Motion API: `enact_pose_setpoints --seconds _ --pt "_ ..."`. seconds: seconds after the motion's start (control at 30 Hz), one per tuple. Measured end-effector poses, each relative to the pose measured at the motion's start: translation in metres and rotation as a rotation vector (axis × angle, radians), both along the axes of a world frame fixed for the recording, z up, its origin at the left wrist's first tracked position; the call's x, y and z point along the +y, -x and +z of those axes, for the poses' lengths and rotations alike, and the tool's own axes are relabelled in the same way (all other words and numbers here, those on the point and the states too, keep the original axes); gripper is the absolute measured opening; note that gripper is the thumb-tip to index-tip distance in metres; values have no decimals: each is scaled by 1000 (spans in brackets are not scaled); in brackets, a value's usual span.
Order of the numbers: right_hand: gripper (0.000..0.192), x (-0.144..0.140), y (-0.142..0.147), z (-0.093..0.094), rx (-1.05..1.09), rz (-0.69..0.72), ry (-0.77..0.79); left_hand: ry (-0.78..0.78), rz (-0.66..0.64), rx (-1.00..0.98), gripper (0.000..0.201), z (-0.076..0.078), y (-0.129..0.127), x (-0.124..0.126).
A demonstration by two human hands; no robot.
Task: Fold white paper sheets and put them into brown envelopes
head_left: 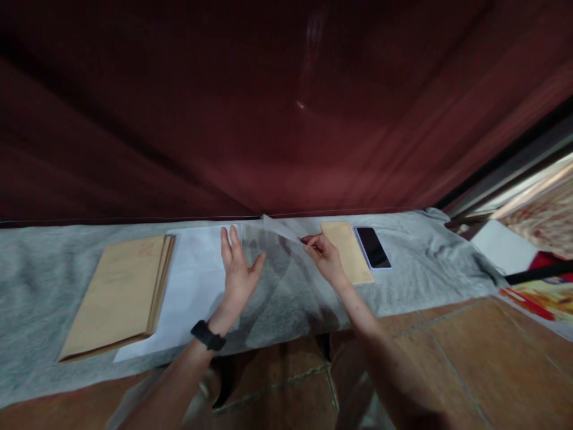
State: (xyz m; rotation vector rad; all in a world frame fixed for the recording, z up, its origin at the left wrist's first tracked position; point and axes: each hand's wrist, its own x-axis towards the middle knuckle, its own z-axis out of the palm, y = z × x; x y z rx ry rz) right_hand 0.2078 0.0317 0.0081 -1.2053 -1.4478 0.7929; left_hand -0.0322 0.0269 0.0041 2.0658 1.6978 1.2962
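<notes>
Right hand [326, 255] fingers pinch sheet [281, 228] corner, lifted above grey tabletop [403, 286]. Left hand [237, 272] open, flat beside white paper [192, 280]. Best keep grip light, avoid creasing.

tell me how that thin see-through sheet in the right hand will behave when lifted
The sheet probably flops: it hangs from the right hand's fingers by one edge. It looks very light. Being glossy, it may slip from a loose pinch.
</notes>
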Motion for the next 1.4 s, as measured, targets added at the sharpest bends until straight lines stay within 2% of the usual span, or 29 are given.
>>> enact_pose_setpoints --seconds 0.1,0.2,0.27,0.37,0.47,0.6,0.73,0.93,1.17,1.27,1.33,1.4 --pt "2 -18 -1 -4 -214 114 68 20 -119 45 80 0 2 -4" --pt "13 -36 -4 -6 -413 193 102 46 -330 118 60 -4 -6 -14" --pt "17 -47 -6 -7 -532 231 122 76 -410 173 53 -11 -14 -18" --pt "20 -55 -8 -10 -710 277 144 132 -408 324 45 -25 -26 -18" --pt "20 -57 -8 -14 -807 296 118 170 -398 490 48 -39 -35 -17" --pt "23 -57 -7 -18 -835 323 79 149 -398 618 48 -45 -43 -23" --pt "24 -59 -6 -19 -867 316 55 114 -371 664 49 -44 -48 -30" --pt "36 -61 -6 -24 -862 355 -6 127 -354 744 50 -42 -51 -32" --pt "40 -58 -10 -19 -861 387 40 130 -381 779 51 -37 -55 -34" --pt "34 -52 -2 -20 -813 271 70 133 -378 765 50 -40 -56 -34" --pt "36 -48 8 -25 -741 192 48 149 -380 763 51 -44 -55 -33" --pt "43 -48 22 -31 -678 182 11 164 -397 776 54 -48 -55 -32"
